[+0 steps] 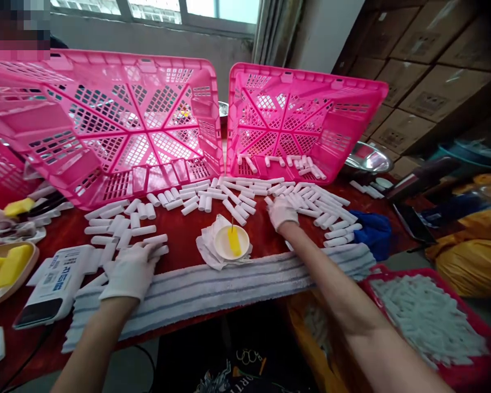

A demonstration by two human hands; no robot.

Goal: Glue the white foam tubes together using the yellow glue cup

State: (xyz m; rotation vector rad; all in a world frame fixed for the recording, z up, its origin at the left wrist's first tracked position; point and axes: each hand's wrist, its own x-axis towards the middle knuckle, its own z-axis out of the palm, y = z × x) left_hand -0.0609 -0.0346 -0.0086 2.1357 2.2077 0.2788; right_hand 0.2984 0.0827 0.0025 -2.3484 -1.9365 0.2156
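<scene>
My left hand (131, 270), in a white glove, is low over the table's left side with its fingers closed on a short white tube (161, 251). More loose white tubes (117, 225) lie around it. My right hand (283, 213), also gloved, reaches to the near edge of a pile of white tubes (311, 199). Its fingers are curled down, and what they hold is hidden. Between the hands, a small cream dish (220, 240) holding a yellow block (234, 242) sits on crumpled white paper (207, 254).
Two pink baskets (147, 131) (286, 131) stand tipped on their sides behind the tubes. A striped towel (229, 286) runs along the front edge. A white device (59, 284) lies at left, a blue cloth (372, 232) at right. Below right is a tube-filled red basket (474, 365).
</scene>
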